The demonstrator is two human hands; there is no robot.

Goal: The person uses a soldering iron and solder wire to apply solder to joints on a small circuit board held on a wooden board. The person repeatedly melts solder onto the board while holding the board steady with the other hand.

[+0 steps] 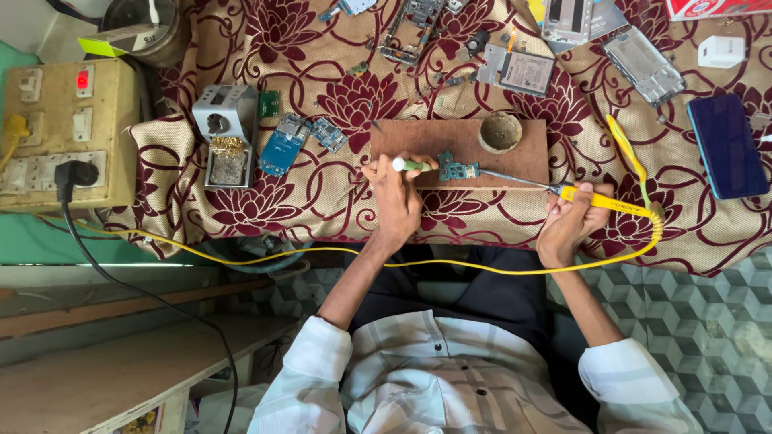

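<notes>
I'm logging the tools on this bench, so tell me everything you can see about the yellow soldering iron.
The soldering iron has a yellow plastic-looking handle and a thin dark metal shaft ending in a fine tip. It lies nearly level, tip pointing toward the small blue-green circuit board on the wooden block, reaching its edge. The right hand holds the handle. A yellow cord runs from its rear, loops past the cloth edge and trails off across the person's lap.

a floral maroon-clothed table (322, 201) with wooden board (418, 137), soldering stand (227, 135), dark blue phone (726, 145), loose circuit boards (283, 145)
</notes>
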